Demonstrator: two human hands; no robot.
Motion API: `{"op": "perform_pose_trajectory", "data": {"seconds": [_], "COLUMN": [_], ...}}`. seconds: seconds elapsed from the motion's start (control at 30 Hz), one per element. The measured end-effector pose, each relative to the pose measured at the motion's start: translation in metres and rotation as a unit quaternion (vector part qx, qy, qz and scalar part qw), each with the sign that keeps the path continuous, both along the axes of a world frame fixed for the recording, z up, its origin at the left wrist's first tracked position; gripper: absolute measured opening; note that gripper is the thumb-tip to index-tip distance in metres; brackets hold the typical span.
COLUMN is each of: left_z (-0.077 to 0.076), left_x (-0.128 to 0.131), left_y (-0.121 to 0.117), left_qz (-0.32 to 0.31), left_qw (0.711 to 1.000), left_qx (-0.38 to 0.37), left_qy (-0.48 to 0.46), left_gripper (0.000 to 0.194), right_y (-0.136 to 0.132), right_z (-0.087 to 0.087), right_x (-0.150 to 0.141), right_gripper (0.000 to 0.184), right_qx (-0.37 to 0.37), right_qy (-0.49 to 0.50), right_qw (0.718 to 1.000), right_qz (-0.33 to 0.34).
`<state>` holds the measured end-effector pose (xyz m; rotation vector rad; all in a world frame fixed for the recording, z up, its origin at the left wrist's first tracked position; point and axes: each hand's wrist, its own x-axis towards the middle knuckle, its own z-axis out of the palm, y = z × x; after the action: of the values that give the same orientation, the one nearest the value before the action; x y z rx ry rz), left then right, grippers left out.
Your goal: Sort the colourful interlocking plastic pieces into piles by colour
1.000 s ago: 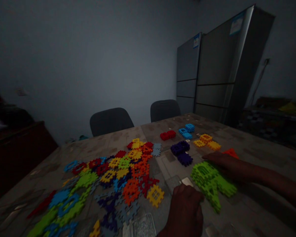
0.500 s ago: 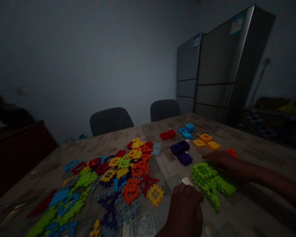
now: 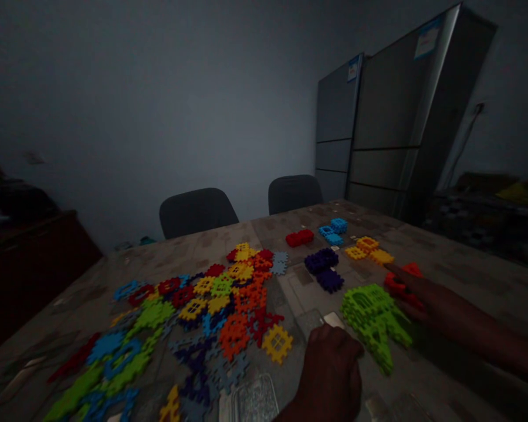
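- Dim rm, pale wall at back.
- Cabs (or fridges, can't tell), tall, back R, set along wall, presumably to stay out of the way.
- Table in front, patterned top; prob. used for its width, w/ everything spread in plain view.
- Chairs, dark, x2, at far side; only backs showing, so prob. tucked in.
- Pile on L of table: flat notched pcs, mixed colours, overlapping; looks unsorted, maybe kept on L for easy reach.
- L hand between pile & green build, knuckles up, fingers curled under; underside hidden, can't tell if clenched on anything. Poss. just resting.
- R hand at orange pcs, index stretched fwd, thumb lower, orange partly between; can't tell if gripping or only touching. Spread prob. suits straddling the cluster.
- Green build: just L of orange, near R hand; raised block w/ flatter pcs toward viewer.
- Purple set beyond green, pcs close together; seemingly grouped by colour.
- Yellow set R of purple, just past R index tip.
- Blue set farther back, apart from yellow; gaps prob. meant to keep colours distinct.
- Red set L of blue, compact, same apparent reason.
- Yellow tile, window pattern, at pile's R edge.
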<state>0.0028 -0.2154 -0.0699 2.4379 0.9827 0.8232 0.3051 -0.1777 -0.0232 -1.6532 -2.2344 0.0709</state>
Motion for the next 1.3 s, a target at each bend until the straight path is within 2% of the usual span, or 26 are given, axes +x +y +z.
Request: {"op": "perform_pose_trajectory", "data": {"seconds": [0.13,0.23,0.47,0.57,0.83,1.0,1.3], "left_z": [0.002,0.004,0.005,0.004,0.002,0.002,0.000], "left_x": [-0.001,-0.001,-0.001,-0.001,0.001,0.001,0.000], "left_y": [-0.001,-0.001,-0.001,-0.001,0.000,0.001,-0.002], "left_qz": [0.001,-0.002,-0.008,-0.010,-0.009,-0.013,-0.010], "left_qw": [1.000,1.000,1.000,1.000,1.000,0.999,0.999], "left_qx": [-0.005,-0.006,-0.008,-0.008,-0.006,-0.008,-0.006], "left_qy": [0.002,0.008,0.013,0.014,0.022,0.032,0.034], "left_gripper": [0.035,0.034,0.035,0.036,0.035,0.032,0.030], "right_y": [-0.040,-0.050,-0.038,-0.038,-0.042,-0.043,-0.038], "right_z": [-0.033,-0.042,-0.042,-0.043,-0.053,-0.053,-0.040], "right_x": [-0.010,-0.024,-0.034,-0.032,-0.033,-0.032,-0.036], "right_gripper": [0.086,0.086,0.085,0.084,0.079,0.079,0.082], "right_qx": [0.014,0.010,0.030,0.026,0.085,0.117,0.044], "right_qy": [-0.027,-0.054,-0.090,-0.092,-0.096,-0.106,-0.106], "right_qw": [0.999,0.997,0.989,0.990,0.987,0.983,0.987], "right_qz": [-0.037,-0.060,-0.113,-0.103,-0.101,-0.089,-0.115]}}
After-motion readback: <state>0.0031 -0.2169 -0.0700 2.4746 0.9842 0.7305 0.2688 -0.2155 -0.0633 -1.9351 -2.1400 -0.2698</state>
